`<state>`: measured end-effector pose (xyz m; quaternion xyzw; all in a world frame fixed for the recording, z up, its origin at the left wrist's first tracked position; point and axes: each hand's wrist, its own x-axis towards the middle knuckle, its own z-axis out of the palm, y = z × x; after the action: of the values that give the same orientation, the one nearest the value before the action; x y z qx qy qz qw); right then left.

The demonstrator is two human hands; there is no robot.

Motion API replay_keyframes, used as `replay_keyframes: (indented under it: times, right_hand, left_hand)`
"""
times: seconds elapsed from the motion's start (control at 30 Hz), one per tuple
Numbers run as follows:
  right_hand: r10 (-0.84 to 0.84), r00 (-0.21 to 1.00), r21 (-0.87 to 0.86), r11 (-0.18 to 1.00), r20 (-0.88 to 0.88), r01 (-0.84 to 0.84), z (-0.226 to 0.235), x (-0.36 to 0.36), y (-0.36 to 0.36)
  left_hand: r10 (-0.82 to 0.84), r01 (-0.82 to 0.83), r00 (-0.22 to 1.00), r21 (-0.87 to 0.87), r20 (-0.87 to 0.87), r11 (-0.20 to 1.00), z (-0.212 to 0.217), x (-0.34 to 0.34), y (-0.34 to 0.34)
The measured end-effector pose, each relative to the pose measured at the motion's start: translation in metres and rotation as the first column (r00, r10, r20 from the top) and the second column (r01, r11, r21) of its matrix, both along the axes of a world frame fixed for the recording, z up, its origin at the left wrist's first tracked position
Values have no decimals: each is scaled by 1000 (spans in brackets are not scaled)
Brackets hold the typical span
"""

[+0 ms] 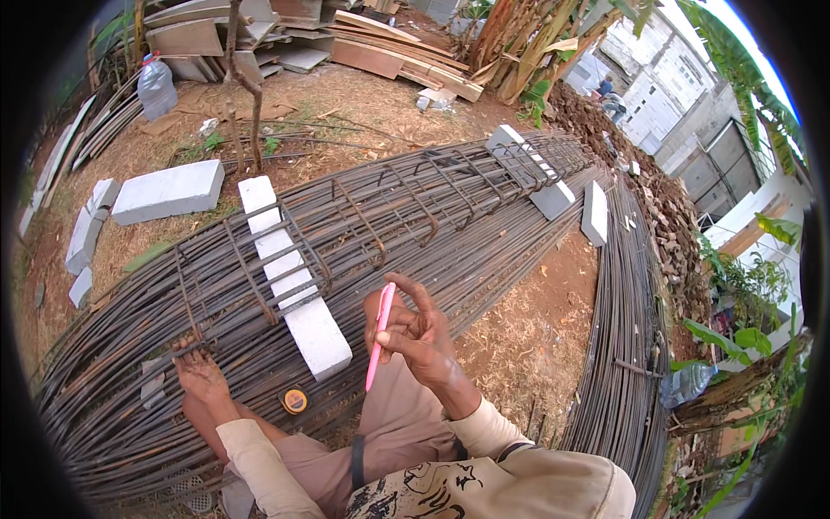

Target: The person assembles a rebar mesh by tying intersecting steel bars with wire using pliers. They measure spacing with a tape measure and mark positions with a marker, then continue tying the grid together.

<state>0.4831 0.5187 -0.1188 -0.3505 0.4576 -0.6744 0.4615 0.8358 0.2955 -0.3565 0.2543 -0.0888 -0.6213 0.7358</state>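
Observation:
My right hand (419, 336) is closed around a pink pen (381, 333), held upright above my lap with its lower end pointing down. At the near left end of a rebar cage (346, 203), the fingers of my left hand (204, 376) are closed on the end of a bar. The cage has long bars with several bent stirrups. It lies over a large bundle of rusty rebar (458, 238), with a white block (316, 333) under its near part and another white block (553, 199) under its far part. A round yellow-and-black tape measure (295, 400) rests on the bars between my hands.
White blocks (169, 190) lie on the ground at left, beside a thin tree trunk (245, 82). A second rebar bundle (627, 320) runs along the right, with a plastic bottle (687, 383) by it. Planks and boards (389, 56) are piled at the back.

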Motion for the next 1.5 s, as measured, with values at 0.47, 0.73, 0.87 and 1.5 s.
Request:
replay_keyframes:
  times: [0.47, 0.73, 0.87, 1.5]
  right_hand:
    - [-20, 996, -48, 999, -85, 15, 11, 45, -30]
    - [88, 990, 1, 996, -108, -89, -11, 62, -38]
    - [277, 953, -160, 953, 126, -256, -39, 66, -52]
    - [542, 650, 28, 779, -533, -627, -92, 228, -250]
  left_hand:
    - [-48, 46, 999, -158, -9, 986, 21, -15, 8]
    - [0, 1, 1000, -56, 8, 998, 31, -21, 12]
    - [1, -1, 1000, -72, 3, 997, 35, -29, 10]
    - [89, -86, 994, 56, -60, 995, 59, -33, 18]
